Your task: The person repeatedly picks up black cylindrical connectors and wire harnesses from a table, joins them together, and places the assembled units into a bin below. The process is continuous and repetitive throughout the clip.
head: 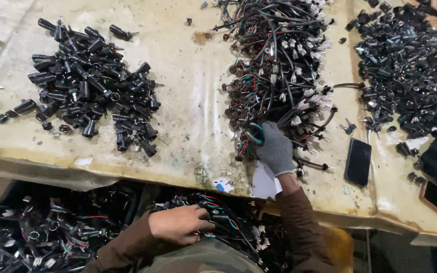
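Hands: my two hands work well apart, one on the table, one below its front edge.
Right hand (275, 147): grey knit glove, arm stretched forward over the table edge, brown sleeve bent at the elbow, palm down, fingers curled into the near end of the wire harness pile (279, 65). It looks closed on a small teal-handled tool (255, 134) plus a few wires; the exact grip is hidden under the glove.
Left hand (180, 224): bare, held low by my lap, wrist turned inward, fingers closed around a bundle of black wired parts (218, 215) with red and green leads.
Lower heap (51, 232): more wired black parts below the table edge, spreading left of my left hand.
Wire harness pile: middle of the table, black cables with white plugs, red and green strands, running from my right hand to the far edge.
Black cylinder pile (89, 86): left part of the table, loose short black barrels, well apart from both hands.
Far right pile (405, 65): black small parts, some with metal bits, right of the harness pile.
Phone (358, 162): dark, flat, lying near the front edge just right of my right hand.
White paper scrap (265, 182): under my right wrist.
Table (193, 101): worn yellowish cover, stained.
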